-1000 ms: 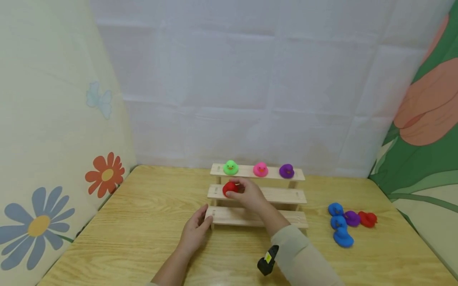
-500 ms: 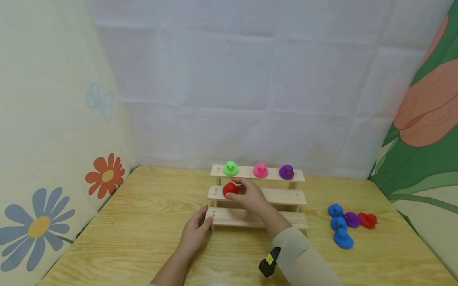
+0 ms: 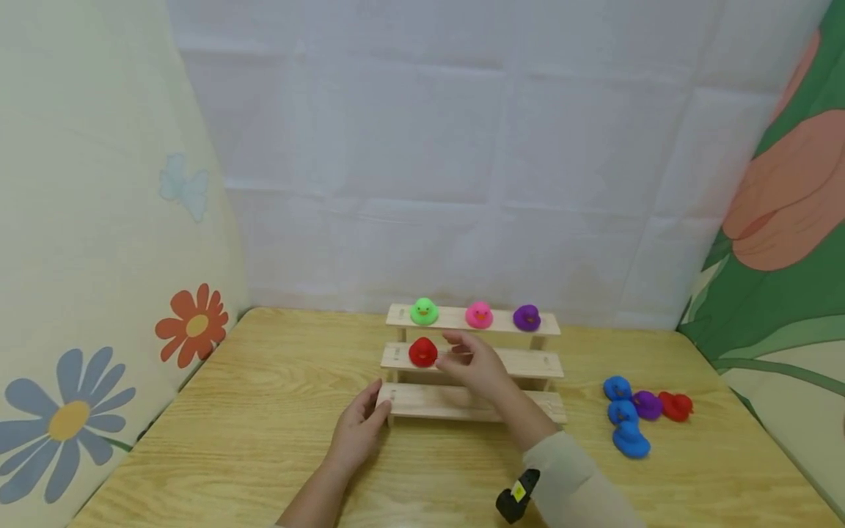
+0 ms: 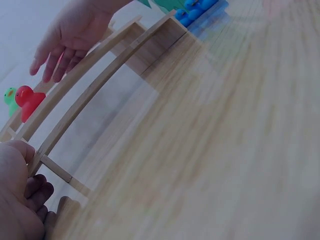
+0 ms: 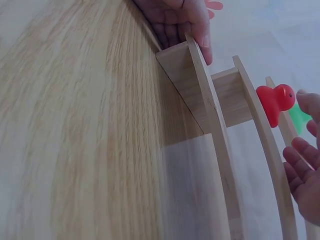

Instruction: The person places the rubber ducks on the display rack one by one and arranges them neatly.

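left grip (image 3: 359,427) pinching the shelf (image 3: 455,403), right grip (image 3: 477,367) released beside the red duck (image 3: 423,353), we judge it light, soft, best body-held.

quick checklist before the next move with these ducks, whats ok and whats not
1. Red duck upright on the middle shelf: ok.
2. Right hand not gripping it: ok, fingers loose beside the duck.
3. Left hand steadying the rack: ok, it grips the left end of the bottom shelf.
4. Green duck, pink duck and purple duck standing on the top shelf: ok.
5. All ducks shelved: not ok, five are on the table to the right.
6. Rack fixed to the table: cannot tell.
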A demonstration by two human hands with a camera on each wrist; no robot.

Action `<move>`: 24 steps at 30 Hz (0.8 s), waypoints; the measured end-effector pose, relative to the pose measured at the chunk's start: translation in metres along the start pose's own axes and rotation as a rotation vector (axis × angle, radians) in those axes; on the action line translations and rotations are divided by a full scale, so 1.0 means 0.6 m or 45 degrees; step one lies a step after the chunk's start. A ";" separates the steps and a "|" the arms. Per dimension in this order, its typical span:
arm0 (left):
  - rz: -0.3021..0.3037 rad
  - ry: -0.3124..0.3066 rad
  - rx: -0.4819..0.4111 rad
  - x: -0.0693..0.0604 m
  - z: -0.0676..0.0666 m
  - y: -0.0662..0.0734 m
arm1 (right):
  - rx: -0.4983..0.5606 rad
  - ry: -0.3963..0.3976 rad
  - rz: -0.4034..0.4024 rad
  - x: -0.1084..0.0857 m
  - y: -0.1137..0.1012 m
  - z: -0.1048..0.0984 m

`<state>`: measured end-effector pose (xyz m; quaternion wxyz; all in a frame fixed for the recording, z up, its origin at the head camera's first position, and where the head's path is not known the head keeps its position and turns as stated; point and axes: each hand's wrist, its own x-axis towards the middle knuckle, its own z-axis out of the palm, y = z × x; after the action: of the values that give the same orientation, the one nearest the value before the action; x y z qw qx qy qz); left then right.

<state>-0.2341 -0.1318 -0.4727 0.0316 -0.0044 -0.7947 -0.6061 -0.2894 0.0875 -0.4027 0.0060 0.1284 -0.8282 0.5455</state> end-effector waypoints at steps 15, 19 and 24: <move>0.026 -0.002 -0.009 0.003 0.001 -0.003 | -0.060 0.155 -0.013 -0.058 0.035 -0.082; 0.020 -0.005 -0.012 0.002 0.001 -0.003 | -0.079 0.218 0.000 -0.073 0.051 -0.111; 0.006 -0.009 -0.010 0.004 0.001 -0.004 | -0.096 0.289 0.060 -0.092 0.068 -0.151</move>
<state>-0.2367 -0.1318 -0.4748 0.0303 -0.0085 -0.7924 -0.6092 -0.2567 0.1959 -0.4114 0.0918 0.0461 -0.8449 0.5250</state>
